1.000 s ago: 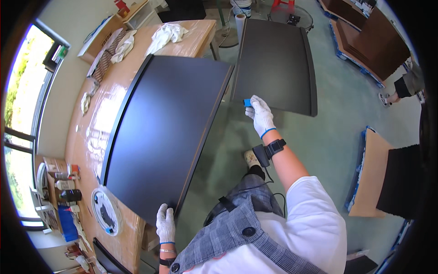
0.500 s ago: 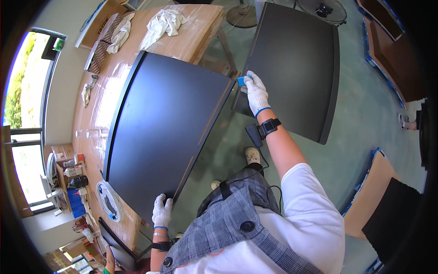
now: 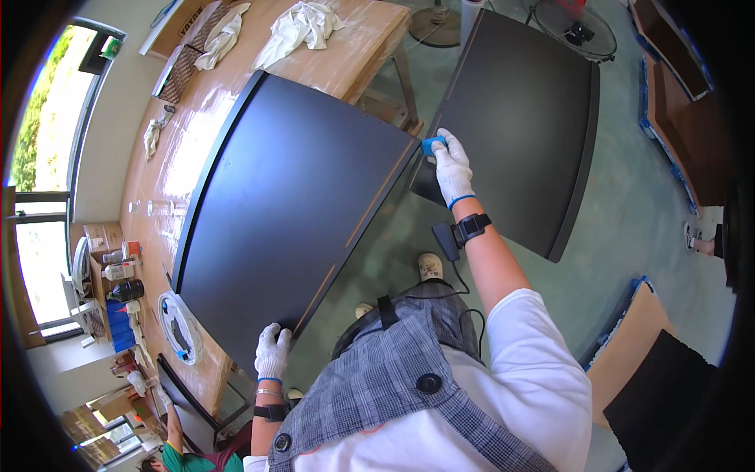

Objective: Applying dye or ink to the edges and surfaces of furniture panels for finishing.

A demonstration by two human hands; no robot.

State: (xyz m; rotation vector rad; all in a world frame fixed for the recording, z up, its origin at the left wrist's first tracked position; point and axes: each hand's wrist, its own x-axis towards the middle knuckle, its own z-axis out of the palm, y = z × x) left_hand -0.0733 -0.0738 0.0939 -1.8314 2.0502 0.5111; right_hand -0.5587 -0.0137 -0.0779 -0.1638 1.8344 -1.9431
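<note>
"Touching the dark panel (image 3: 291, 204) at its near corner: is that the left hand (image 3: 272, 352) taking a grip?"

"Can't tell. Its fingers lie on the panel right at the corner, but whether anything curls underneath is hidden."

"How would the panel handle?"

"Stiff, I'd judge, and fairly heavy for its breadth. The smooth face could slide under knit gloves (image 3: 455, 179) and probably marks easily, so I'd take it by opposite edges. It lies on the worktop (image 3: 362, 35) with its right side jutting past; what bears that side, I can't see."

"And the brown line (image 3: 382, 193) along the panel's right edge?"

"Groove or strip; too fine to say."

"What's at the panel's far right corner?"

"The right hand (image 3: 453, 161), pinching a small blue block (image 3: 432, 146) between thumb and fingers. The block touches the corner or sits just beside it; I can't tell which. Likely light, best held by its sides; soft or hard doesn't show."

"Beyond the panel?"

"A second dark panel (image 3: 523, 134) to its right, its support mostly hidden, and a white cloth (image 3: 303, 31) past its far end, limp, easy to lift anywhere."
</note>
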